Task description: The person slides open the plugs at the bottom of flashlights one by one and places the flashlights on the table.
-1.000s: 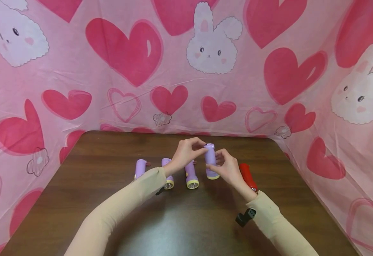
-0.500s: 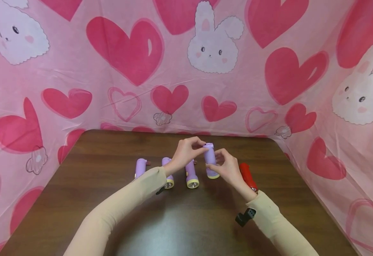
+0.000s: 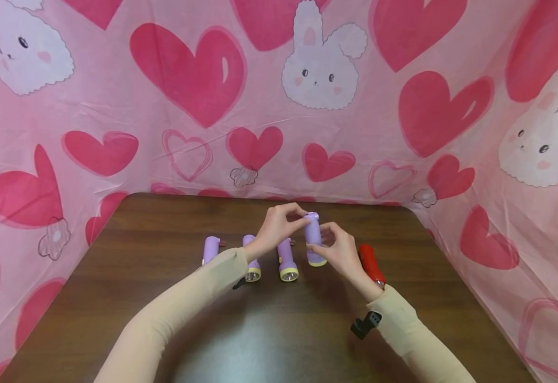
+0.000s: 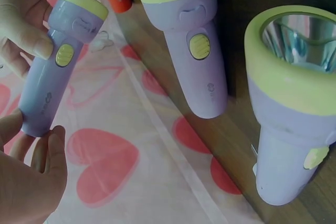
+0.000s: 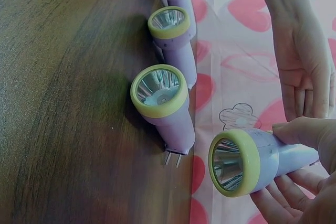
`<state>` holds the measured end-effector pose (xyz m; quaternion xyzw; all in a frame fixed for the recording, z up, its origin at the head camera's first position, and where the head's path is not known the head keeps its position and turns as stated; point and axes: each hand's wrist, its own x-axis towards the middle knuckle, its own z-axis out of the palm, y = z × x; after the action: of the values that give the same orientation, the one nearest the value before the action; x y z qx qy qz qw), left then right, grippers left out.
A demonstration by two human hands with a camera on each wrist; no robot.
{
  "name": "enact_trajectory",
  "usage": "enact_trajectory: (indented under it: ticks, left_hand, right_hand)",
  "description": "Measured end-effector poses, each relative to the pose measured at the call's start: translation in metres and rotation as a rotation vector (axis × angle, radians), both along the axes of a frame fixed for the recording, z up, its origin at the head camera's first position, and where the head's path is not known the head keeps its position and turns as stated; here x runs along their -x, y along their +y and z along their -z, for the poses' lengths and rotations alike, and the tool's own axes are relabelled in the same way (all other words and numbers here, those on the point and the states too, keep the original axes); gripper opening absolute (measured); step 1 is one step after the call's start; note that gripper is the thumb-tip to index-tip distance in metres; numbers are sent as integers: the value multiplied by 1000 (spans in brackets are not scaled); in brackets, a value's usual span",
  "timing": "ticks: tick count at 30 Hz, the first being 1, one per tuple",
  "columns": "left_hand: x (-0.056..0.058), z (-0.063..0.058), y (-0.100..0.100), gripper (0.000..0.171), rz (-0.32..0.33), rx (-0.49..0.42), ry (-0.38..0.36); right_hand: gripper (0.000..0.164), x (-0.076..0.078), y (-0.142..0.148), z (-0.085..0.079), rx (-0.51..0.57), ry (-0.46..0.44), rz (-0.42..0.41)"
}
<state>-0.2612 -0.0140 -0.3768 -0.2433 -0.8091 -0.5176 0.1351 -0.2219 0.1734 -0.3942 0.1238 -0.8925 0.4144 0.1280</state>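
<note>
Both hands hold one purple flashlight (image 3: pixel 313 234) with a yellow rim, up over the table's far part. My left hand (image 3: pixel 279 230) pinches its narrow tail end between thumb and fingers. Around the head end, my right hand (image 3: pixel 340 250) grips it, the thumb beside the yellow switch (image 4: pixel 64 55) in the left wrist view. Its lens (image 5: pixel 229 164) faces the right wrist camera. Left of it on the table lies a matching flashlight (image 3: pixel 285 258), with two metal prongs (image 5: pixel 173 158) sticking out at its tail.
Two more purple flashlights lie further left, a middle one (image 3: pixel 252 268) partly behind the left forearm and a leftmost one (image 3: pixel 210 249). A red flashlight (image 3: pixel 371 263) lies beyond the right wrist. Pink heart-print cloth (image 3: pixel 269 106) hangs around the brown wooden table (image 3: pixel 279 330).
</note>
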Motion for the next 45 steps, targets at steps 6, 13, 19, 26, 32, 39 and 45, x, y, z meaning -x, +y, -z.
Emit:
enact_trajectory:
  ticks: [6, 13, 19, 26, 32, 39, 45]
  left_hand:
    - [-2, 1, 0, 18, 26, 11, -16]
    - [-1, -1, 0, 18, 47, 22, -36]
    - [-1, -2, -1, 18, 52, 17, -51]
    - [-2, -3, -1, 18, 40, 17, -51]
    - [-2, -3, -1, 17, 62, 4, -57]
    - [-1, -5, -2, 17, 83, 4, -54]
    - [-2, -6, -2, 16, 103, 12, -56]
  right_hand:
    - [41, 0, 0, 1, 1, 0, -5]
    - [41, 0, 0, 2, 6, -2, -7]
    - [41, 2, 0, 1, 6, 6, -16]
    - [42, 2, -1, 0, 15, -6, -21]
    - [42, 2, -1, 0, 13, -4, -20]
    - [41, 2, 0, 0, 4, 5, -25]
    - [42, 2, 1, 0, 2, -3, -25]
